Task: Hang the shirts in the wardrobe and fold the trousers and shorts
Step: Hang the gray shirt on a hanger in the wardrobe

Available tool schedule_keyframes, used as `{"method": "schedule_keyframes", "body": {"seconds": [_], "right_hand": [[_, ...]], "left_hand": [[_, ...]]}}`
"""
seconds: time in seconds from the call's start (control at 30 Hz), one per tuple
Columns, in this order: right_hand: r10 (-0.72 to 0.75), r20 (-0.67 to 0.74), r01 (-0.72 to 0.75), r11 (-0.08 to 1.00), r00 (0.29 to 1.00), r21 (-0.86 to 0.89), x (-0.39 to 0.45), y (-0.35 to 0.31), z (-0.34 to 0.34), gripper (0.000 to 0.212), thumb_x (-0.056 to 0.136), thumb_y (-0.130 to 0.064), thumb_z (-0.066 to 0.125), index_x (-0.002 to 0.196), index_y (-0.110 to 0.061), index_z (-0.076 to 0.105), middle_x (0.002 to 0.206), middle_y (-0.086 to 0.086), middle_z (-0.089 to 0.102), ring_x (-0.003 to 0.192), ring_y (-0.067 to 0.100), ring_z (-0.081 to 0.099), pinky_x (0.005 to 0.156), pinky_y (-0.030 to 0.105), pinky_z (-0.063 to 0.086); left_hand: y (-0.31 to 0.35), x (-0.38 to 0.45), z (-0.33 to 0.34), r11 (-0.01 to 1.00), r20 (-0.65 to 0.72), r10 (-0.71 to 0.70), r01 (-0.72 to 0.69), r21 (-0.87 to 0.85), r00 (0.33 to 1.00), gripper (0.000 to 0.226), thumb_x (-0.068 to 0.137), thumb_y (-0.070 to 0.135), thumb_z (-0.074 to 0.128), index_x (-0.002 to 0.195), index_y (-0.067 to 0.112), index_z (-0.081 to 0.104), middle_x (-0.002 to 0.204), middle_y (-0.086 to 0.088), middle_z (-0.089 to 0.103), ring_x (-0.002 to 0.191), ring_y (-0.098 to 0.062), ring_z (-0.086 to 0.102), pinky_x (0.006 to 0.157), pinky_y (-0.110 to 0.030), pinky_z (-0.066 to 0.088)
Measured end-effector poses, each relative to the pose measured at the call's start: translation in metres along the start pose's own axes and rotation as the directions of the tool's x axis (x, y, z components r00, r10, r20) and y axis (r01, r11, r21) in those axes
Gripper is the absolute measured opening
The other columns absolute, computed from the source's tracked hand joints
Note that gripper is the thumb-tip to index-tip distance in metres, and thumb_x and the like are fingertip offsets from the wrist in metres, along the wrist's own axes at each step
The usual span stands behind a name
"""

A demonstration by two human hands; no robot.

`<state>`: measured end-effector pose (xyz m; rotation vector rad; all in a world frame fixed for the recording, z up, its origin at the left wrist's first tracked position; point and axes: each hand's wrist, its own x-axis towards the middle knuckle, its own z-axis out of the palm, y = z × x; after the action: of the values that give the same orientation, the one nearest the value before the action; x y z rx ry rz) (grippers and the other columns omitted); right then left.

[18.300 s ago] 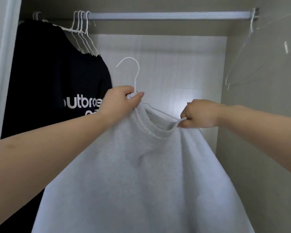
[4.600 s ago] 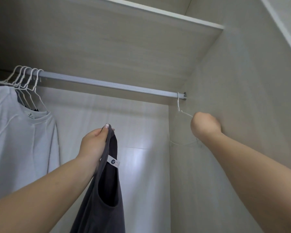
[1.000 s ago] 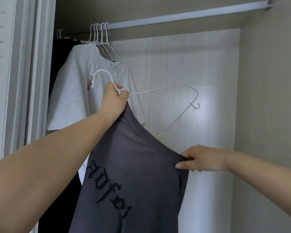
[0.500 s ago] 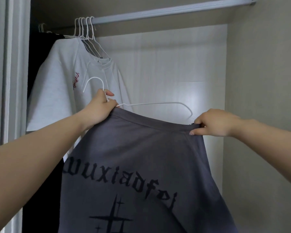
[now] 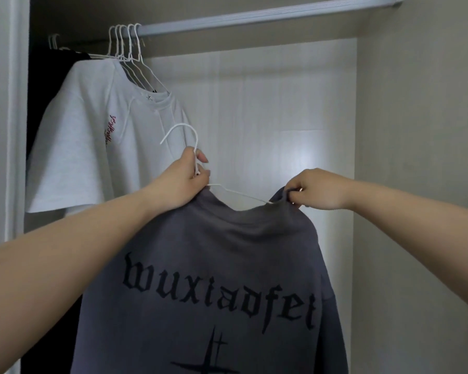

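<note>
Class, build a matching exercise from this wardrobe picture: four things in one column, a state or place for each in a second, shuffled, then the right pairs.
Things
1. grey shirt
2. white shirt
3. left hand
4. right hand

States
A. hangs from the rail
B. grips the hanger neck
C. pinches the collar
D. held up, below the rail, not yet hung

Pairs: 1-D, 2-A, 3-B, 4-C

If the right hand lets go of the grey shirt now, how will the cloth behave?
The grey shirt looks soft and floppy: it drapes in folds below the white hanger. Its collar, pinched by the right hand, would probably sag. It may slide on the thin wire.
</note>
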<state>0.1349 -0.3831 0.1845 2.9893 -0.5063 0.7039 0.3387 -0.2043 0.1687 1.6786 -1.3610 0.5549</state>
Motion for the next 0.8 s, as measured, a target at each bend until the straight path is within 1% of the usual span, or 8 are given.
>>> {"method": "schedule_keyframes", "body": {"seconds": [0.07,0.17,0.33,0.43,0.5,0.57,0.67,0.8], "right_hand": [[0.010,0.044,-0.018,0.984,0.999,0.180,0.000,-0.012,0.005,0.028,0.090,-0.019,0.044,0.092,-0.020,0.072,0.094,-0.006,0.069,0.086,0.011,0.062,0.080,0.025,0.050],[-0.024,0.103,-0.016,0.930,0.994,0.367,0.002,-0.024,0.016,0.027,0.092,-0.033,0.046,0.087,-0.029,0.073,0.093,-0.016,0.068,0.088,0.003,0.062,0.079,0.020,0.048],[-0.033,-0.170,0.074,0.969,0.985,0.238,0.003,-0.014,0.019,0.033,0.096,-0.041,0.047,0.070,-0.027,0.063,0.078,-0.017,0.064,0.074,-0.002,0.056,0.064,0.010,0.037],[-0.017,-0.270,0.082,0.970,0.963,0.230,0.002,-0.001,0.013,0.033,0.097,-0.040,0.046,0.075,-0.024,0.064,0.081,-0.011,0.064,0.076,0.004,0.055,0.065,0.015,0.038],[-0.002,-0.317,0.079,0.970,0.948,0.231,0.002,0.006,0.009,0.033,0.097,-0.040,0.046,0.081,-0.019,0.066,0.079,-0.011,0.062,0.075,0.006,0.055,0.064,0.016,0.037],[0.006,-0.341,0.075,0.972,0.940,0.223,0.002,0.009,0.006,0.031,0.097,-0.039,0.047,0.085,-0.019,0.068,0.078,-0.013,0.062,0.075,0.004,0.055,0.062,0.014,0.036],[0.002,-0.373,0.076,0.978,0.928,0.194,0.004,0.012,0.002,0.029,0.096,-0.038,0.048,0.085,-0.021,0.068,0.082,-0.009,0.062,0.077,0.005,0.054,0.063,0.014,0.036],[-0.031,-0.422,0.078,0.993,0.906,0.093,0.004,0.011,0.000,0.030,0.096,-0.036,0.049,0.068,-0.026,0.054,0.091,0.001,0.057,0.082,0.014,0.051,0.067,0.023,0.032]], "left_hand": [[0.009,0.004,0.003,1.000,-0.017,0.029,-0.030,-0.009,0.999,0.015,0.096,0.016,0.049,0.105,0.015,0.037,0.080,-0.006,0.062,0.085,-0.022,0.064,0.072,-0.021,0.044],[0.018,0.009,0.008,0.998,-0.030,0.054,-0.053,0.034,0.998,0.013,0.097,0.016,0.047,0.106,0.015,0.037,0.075,0.003,0.058,0.084,-0.020,0.064,0.063,-0.010,0.040],[0.012,0.010,0.000,0.997,-0.063,0.039,-0.035,0.062,0.997,0.028,0.093,0.036,0.057,0.108,0.018,0.042,0.074,-0.001,0.063,0.072,-0.013,0.059,0.065,-0.017,0.040],[-0.002,0.007,-0.013,0.993,-0.066,0.011,-0.003,0.119,0.998,0.026,0.089,0.044,0.061,0.098,0.021,0.054,0.070,0.003,0.062,0.063,-0.002,0.053,0.058,-0.014,0.036],[-0.010,0.005,-0.019,0.991,-0.067,0.005,0.004,0.134,0.998,0.025,0.087,0.045,0.063,0.087,0.020,0.061,0.064,0.005,0.058,0.056,0.000,0.050,0.052,-0.011,0.034],[-0.017,0.003,-0.022,0.985,-0.069,0.009,0.003,0.174,0.998,0.029,0.086,0.046,0.063,0.079,0.018,0.064,0.062,0.007,0.055,0.056,-0.001,0.049,0.055,-0.013,0.034],[-0.024,0.001,-0.025,0.963,-0.074,-0.088,0.104,0.250,0.993,0.047,0.082,0.060,0.059,0.065,0.016,0.060,0.059,0.006,0.055,0.061,-0.009,0.052,0.061,-0.028,0.040],[-0.022,0.000,-0.023,0.925,-0.054,-0.200,0.206,0.318,0.978,0.060,0.085,0.065,0.050,0.055,0.014,0.040,0.056,-0.001,0.047,0.060,-0.019,0.047,0.061,-0.032,0.036]]}}
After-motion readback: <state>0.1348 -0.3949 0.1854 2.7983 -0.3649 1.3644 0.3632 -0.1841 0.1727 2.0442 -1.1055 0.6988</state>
